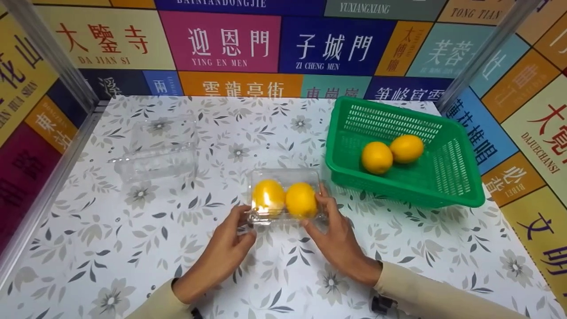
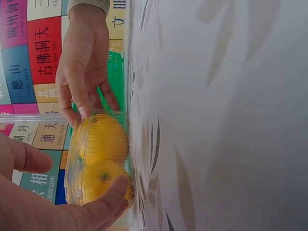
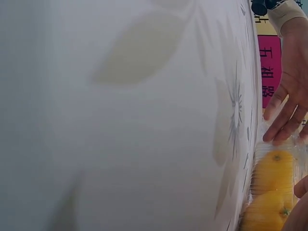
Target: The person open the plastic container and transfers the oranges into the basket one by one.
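Note:
A clear plastic clamshell box point(image 1: 285, 175), lid down, sits on the tabletop with two orange-yellow round fruits, one on the left point(image 1: 268, 195) and one on the right point(image 1: 301, 200), visible through it. The left hand point(image 1: 228, 243) touches the box's left end with extended fingers, its thumb apart from the box. Around the right front corner, the right hand point(image 1: 334, 235) holds the box, thumb at the front edge and fingers along the right side. In the left wrist view the right hand point(image 2: 86, 62) is at the box's far end.
A green plastic basket point(image 1: 398, 192) stands on the right, with two more such fruits point(image 1: 377, 157) inside. At the back left lies another clear clamshell box point(image 1: 155, 164), lid raised. Patterned walls with lettering border the flowered tabletop point(image 1: 110, 248).

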The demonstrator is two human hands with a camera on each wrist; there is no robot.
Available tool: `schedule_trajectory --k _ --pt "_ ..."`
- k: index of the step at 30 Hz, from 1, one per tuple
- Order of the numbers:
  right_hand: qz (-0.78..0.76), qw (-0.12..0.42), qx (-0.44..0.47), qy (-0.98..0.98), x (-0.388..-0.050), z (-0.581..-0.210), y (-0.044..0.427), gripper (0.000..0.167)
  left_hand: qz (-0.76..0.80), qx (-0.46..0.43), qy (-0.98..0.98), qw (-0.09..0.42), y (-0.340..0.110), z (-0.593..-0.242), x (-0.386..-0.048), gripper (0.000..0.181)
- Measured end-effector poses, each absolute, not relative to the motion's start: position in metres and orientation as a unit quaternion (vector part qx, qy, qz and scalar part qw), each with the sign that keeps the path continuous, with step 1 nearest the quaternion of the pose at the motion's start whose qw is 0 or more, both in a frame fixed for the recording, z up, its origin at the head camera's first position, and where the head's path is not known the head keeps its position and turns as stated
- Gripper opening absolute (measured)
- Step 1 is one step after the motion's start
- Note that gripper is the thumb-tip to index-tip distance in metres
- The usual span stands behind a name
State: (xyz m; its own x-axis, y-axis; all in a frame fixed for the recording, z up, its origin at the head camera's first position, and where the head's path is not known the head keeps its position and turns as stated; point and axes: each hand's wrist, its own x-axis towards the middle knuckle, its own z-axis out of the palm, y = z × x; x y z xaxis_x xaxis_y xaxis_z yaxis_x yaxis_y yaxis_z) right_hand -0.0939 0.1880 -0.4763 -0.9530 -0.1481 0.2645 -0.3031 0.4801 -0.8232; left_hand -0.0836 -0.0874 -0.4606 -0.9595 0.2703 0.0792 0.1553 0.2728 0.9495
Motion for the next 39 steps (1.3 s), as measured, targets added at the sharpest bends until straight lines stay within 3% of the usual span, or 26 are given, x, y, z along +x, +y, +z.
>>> schedule_trajectory --k 7,12,21,32,39 --pt "0.483 0.079 0.134 -0.861 -0.094 -0.475 0.190 0.062 0.593 0.124 0.795 0.043 -0.087 -0.462 -0.086 0.050" --pt "0.490 0.072 0.133 -0.859 -0.095 -0.475 0.189 0.067 0.608 0.125 0.782 0.048 -0.084 -0.464 -0.090 0.066" --pt "0.504 0.027 0.092 -0.858 -0.097 -0.474 0.188 0.100 0.598 0.150 0.786 0.048 -0.075 -0.465 -0.101 0.096" --pt "0.520 -0.011 0.068 -0.851 -0.100 -0.478 0.188 0.101 0.546 0.177 0.819 -0.012 -0.064 -0.468 -0.111 0.097" --pt "0.538 -0.013 0.060 -0.840 -0.104 -0.479 0.183 0.099 0.525 0.166 0.834 -0.018 -0.062 -0.468 -0.117 0.097"
